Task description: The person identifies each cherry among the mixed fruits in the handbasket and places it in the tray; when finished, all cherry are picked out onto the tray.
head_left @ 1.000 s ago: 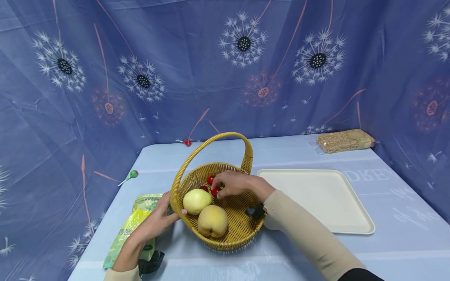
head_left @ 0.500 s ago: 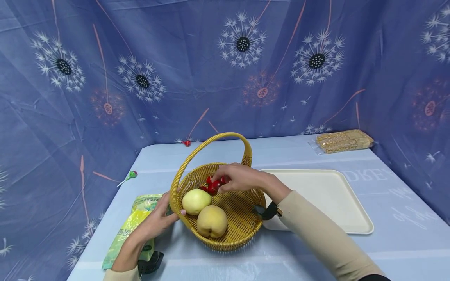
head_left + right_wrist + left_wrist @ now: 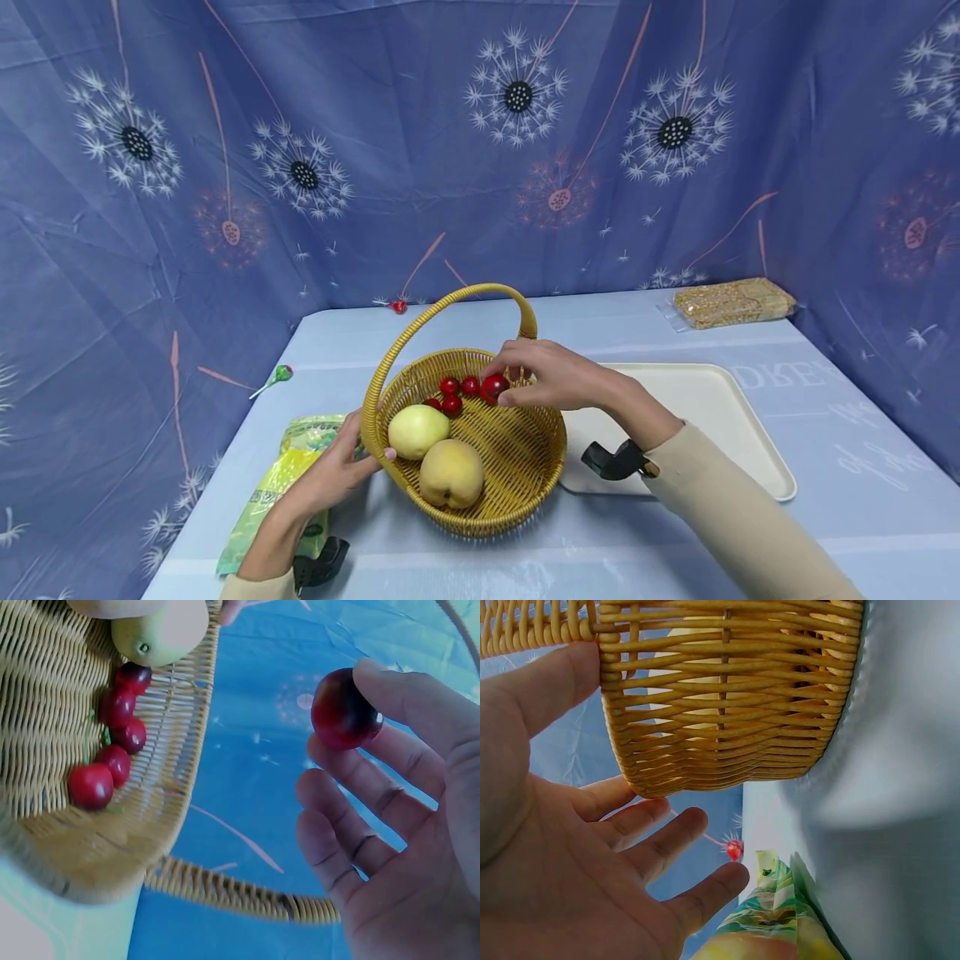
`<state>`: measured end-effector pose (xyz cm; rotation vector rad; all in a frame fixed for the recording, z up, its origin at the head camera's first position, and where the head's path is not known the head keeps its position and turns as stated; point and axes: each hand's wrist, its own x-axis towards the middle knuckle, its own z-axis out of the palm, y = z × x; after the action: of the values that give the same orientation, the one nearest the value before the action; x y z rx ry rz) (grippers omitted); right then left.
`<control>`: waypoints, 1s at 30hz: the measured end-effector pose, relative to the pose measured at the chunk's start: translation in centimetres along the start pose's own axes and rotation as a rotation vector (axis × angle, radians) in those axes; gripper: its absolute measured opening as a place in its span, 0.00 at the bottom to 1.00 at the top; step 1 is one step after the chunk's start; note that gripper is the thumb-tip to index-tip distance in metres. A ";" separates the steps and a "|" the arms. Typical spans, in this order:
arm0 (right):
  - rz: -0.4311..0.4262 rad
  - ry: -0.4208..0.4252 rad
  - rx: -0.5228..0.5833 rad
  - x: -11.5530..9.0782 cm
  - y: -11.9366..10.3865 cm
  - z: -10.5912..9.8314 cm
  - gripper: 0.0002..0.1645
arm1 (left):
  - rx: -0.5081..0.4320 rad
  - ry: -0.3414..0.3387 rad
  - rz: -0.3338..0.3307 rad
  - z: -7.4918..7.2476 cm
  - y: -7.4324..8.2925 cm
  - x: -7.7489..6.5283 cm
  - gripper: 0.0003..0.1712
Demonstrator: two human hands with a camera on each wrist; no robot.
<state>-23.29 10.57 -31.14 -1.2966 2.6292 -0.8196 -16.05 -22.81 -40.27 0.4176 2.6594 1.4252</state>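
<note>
A yellow woven basket with a tall handle stands mid-table. My right hand pinches a dark red cherry between thumb and fingertips, above the basket's right far rim. Several more cherries, some with bits of green stem, lie along the basket's far inner wall. A pale yellow-green fruit and a larger yellow, peach-like fruit lie at its left and front. On the left, my left hand rests against the basket's outer wall, thumb near the handle's base, fingers loosely spread.
A white tray lies right of the basket. Behind it is a clear-wrapped tan pack. A green-yellow bag lies beneath the left forearm. A green lollipop and a red one are at the left and back edges.
My right hand has drawn back to the right and risen from among the cherries, now with one between its fingers. The left hand and basket have stayed in place.
</note>
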 end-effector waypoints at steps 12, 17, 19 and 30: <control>0.041 0.191 0.033 -4.7 2.4 -0.3 0.20 | 0.006 0.004 0.005 0.0 -0.1 0.0 0.43; 0.109 0.263 0.048 -6.3 3.8 0.5 0.19 | 0.007 0.016 0.011 0.1 -0.2 0.0 0.43; 0.137 0.292 0.041 -6.7 4.4 1.0 0.18 | 0.003 0.017 0.014 0.1 -0.2 0.0 0.43; 0.241 0.340 -0.012 -8.5 8.1 4.6 0.18 | 0.002 0.011 0.017 0.0 -0.1 0.0 0.42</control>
<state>-22.19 19.05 -40.38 -0.8807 2.9731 -1.0640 -16.08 -22.91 -40.37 0.4348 2.6725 1.4338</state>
